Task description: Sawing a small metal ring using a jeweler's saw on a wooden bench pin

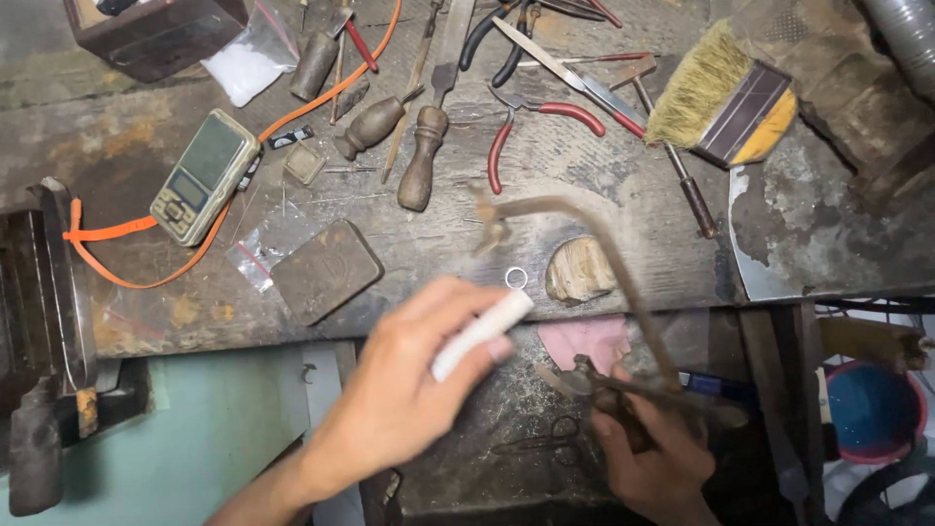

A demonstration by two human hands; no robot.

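White stick [484,333]: short, pale, blurred; pinched between thumb and fingers of the left hand [404,390], grip closed round it, low centre over the worktop [623,185] edge.
Saw frame [594,282]: thin, rusty, bowed; its handle gripped closed in the right hand [648,453] at 5 o'clock from the stick, the frame arching up toward 12.
Progress: stick and saw are both in hand but apart; no cut or mark shows on either, so the work looks barely begun.
Ring [515,279]: small, silvery, lying on the worktop just above the stick, beside a worn peg [579,271].
Worktop: scarred dark wood. At 10 o'clock a flat tin [325,270] and pocket scale [205,175]; at 12 wooden-handled tools [422,156] and red-handled pliers [536,122]; at 2 a brush [726,97].
Room: orange strap [127,253] far left; blue tub [872,409] at 4, low down.
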